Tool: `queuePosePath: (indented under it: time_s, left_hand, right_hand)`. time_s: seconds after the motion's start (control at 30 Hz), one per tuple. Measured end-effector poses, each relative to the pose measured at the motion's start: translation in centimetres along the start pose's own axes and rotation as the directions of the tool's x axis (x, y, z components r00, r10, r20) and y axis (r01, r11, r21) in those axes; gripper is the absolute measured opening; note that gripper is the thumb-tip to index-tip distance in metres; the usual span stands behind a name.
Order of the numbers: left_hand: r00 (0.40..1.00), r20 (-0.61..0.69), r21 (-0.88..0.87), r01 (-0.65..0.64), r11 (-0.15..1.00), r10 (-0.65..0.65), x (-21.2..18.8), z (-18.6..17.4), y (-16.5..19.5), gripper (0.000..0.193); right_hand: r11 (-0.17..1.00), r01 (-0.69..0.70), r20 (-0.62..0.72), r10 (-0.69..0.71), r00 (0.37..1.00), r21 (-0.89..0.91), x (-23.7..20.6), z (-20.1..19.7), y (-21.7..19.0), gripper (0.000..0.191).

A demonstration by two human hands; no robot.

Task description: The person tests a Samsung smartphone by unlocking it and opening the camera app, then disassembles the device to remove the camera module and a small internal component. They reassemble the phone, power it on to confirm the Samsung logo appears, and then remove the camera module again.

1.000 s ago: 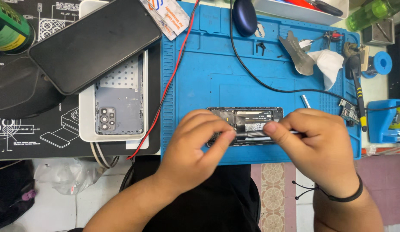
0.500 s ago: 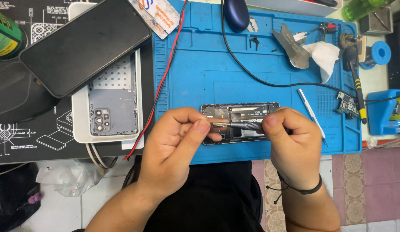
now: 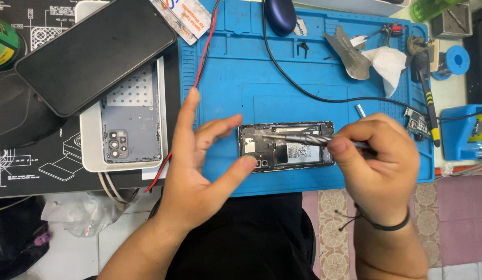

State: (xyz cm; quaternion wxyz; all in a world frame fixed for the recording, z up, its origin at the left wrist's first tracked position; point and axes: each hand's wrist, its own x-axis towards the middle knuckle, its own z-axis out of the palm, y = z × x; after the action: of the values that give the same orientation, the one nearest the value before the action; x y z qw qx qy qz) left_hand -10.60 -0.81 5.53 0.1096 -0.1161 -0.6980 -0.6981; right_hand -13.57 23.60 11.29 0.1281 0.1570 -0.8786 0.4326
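Bare forearms, a thin black wristband with loose thread ends, and dark black clothing below.

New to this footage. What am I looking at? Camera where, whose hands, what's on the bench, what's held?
There is no robot here: a person works with bare hands, filmed by a camera on their head looking down. On the blue mat lies an opened phone, insides showing. The right hand holds tweezers, tips over the phone's upper part. The left hand is open; its thumb tip touches the phone's near left corner and holds nothing. To the left sit a back cover on a white tray and a dark phone, screen off. A black cable crosses the mat; a screwdriver lies at its right edge.
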Motion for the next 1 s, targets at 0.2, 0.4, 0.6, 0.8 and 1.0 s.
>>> queuePosePath:
  time_s: [0.2, 0.4, 0.6, 0.8, 1.0]
  left_hand:
    - [0.992, -0.059, 0.412, 0.122, 0.903, -0.107, 0.6, 0.8, -1.3, 0.097]
    - [0.993, -0.116, 0.494, 0.087, 0.865, -0.033, 1.2, 1.6, -1.8, 0.098]
    - [0.991, -0.128, 0.500, 0.044, 0.865, 0.024, 1.6, 0.8, -2.1, 0.095]
    - [0.991, -0.131, 0.522, 0.044, 0.852, 0.029, 1.9, 0.5, -2.6, 0.097]
    - [0.993, -0.117, 0.528, 0.042, 0.848, 0.023, 2.0, 0.4, -2.7, 0.096]
  right_hand:
    - [0.853, 0.432, 0.289, -0.351, 0.891, -0.293, 4.7, -1.0, -2.5, 0.024]
    - [0.697, 0.634, 0.442, -0.478, 0.759, -0.334, 8.4, 1.4, -4.0, 0.026]
    - [0.705, 0.643, 0.509, -0.452, 0.733, -0.299, 10.0, 2.7, -3.9, 0.027]
    - [0.710, 0.668, 0.604, -0.436, 0.667, -0.226, 11.3, 3.5, -4.8, 0.024]
    - [0.679, 0.691, 0.707, -0.359, 0.609, -0.249, 12.5, 4.9, -5.7, 0.028]
